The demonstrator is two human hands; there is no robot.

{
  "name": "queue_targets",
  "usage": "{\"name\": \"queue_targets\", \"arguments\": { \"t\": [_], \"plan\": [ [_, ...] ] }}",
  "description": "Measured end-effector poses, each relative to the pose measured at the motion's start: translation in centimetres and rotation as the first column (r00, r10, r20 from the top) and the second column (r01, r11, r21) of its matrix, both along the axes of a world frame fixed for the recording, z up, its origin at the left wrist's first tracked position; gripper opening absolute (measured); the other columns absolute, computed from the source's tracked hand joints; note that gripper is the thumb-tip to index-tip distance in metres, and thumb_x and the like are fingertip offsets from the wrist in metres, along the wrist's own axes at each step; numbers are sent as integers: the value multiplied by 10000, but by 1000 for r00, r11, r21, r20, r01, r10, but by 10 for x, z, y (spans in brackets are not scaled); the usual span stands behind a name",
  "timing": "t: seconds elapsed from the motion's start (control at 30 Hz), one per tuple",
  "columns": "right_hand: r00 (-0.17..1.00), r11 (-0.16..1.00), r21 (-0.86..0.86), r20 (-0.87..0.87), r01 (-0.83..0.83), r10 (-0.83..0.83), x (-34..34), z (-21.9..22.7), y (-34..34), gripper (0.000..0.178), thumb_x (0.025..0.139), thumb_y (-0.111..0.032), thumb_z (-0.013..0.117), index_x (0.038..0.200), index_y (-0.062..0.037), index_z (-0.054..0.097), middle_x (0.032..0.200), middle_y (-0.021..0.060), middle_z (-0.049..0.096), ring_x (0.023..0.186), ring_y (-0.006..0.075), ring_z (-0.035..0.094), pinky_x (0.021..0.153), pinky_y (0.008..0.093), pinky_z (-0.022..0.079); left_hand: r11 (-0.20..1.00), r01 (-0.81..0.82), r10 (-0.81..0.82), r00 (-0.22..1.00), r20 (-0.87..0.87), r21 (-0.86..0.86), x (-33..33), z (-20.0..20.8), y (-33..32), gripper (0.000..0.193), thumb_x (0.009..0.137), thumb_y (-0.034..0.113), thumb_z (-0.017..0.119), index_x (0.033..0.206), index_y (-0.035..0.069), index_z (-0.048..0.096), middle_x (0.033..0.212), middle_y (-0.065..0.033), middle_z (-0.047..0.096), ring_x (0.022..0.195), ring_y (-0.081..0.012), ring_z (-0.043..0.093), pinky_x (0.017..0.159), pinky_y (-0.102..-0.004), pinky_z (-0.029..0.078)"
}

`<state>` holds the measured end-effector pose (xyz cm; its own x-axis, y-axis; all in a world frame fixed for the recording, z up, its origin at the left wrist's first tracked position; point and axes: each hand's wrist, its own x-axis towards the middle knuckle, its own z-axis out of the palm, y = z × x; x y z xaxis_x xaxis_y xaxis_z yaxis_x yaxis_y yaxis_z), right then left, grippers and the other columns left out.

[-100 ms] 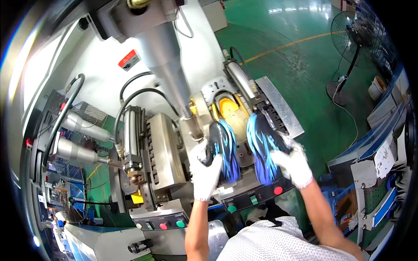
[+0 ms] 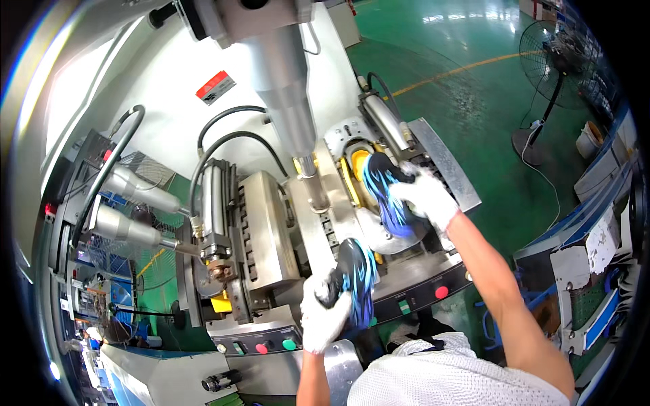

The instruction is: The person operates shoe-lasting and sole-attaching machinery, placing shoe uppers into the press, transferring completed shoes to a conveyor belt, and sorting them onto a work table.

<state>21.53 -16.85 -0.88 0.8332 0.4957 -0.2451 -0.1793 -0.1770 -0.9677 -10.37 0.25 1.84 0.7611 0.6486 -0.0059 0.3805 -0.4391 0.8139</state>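
Note:
My left hand [image 2: 325,311], in a white glove, is closed around one end of a black shoe [image 2: 363,281] with blue and purple flame-like streaks. It holds this shoe low, near the front edge of the machine. A matching shoe [image 2: 384,196] is gripped in my right hand [image 2: 426,196], also gloved. That one hangs over the machine's right-hand station, tilted and a little blurred. Under it, the yellow pad [image 2: 360,162] and part of the pale metal bed [image 2: 369,223] show; the shoe covers the rest.
A thick metal press column [image 2: 284,95] comes down left of my right hand. Steel blocks [image 2: 264,227] and horizontal cylinders [image 2: 125,233] stand to the left. Buttons line the front panel [image 2: 420,301]. A floor fan [image 2: 562,61] stands at the far right.
My left hand has come down toward me with its shoe. My right hand has moved up and left with the other shoe, over the yellow-padded station. The view has shifted slightly.

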Motion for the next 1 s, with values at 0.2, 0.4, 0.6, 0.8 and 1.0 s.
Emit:
{"name": "queue_targets", "arguments": {
  "t": [0.2,0.4,0.6,0.8,1.0],
  "plan": [
    [699,811,-559,650,173,298,67,-160,176,364,828,-321,638,1059,-41,671,1100,226,711,1074,361,700,903,482,551,927,-374,362,909,-206,-20,-167,-53,-84,674,750,83,776,1368,-7,524,1257,-195,643,1141,-315,638,1060,-391,473],
    [732,753,-610,627,246,269,80,-155,182,537,789,-429,723,1160,-49,642,1149,217,714,1110,388,682,941,455,545,430,-880,860,332,-388,200,-362,-205,-162,482,794,193,835,1197,52,611,1098,-101,625,1020,-246,608,911,-429,517],
    [691,712,-695,464,-104,554,9,-88,184,490,854,-409,666,1109,8,699,1061,250,732,1023,363,717,895,442,552,36,-950,911,-97,-400,311,-424,-316,-223,716,816,144,749,1431,-36,430,1394,-220,529,1320,-386,487,1157,-438,371],
    [528,868,-86,763,-489,373,-265,-73,70,749,974,-192,654,1590,25,289,1631,282,312,1518,409,316,1206,452,318,21,-970,956,-51,-289,240,-422,-297,-224,640,809,88,732,1394,-18,495,1293,-242,587,1223,-405,568,1069,-460,445],
    [-206,451,-889,428,82,880,-311,-209,43,765,789,-152,717,1468,42,421,1579,307,334,1424,477,371,1188,509,312,30,-988,961,70,-269,-151,-457,-259,-271,699,875,183,775,1461,-15,449,1456,-235,530,1348,-356,532,1146,-407,412]
  ]
}}
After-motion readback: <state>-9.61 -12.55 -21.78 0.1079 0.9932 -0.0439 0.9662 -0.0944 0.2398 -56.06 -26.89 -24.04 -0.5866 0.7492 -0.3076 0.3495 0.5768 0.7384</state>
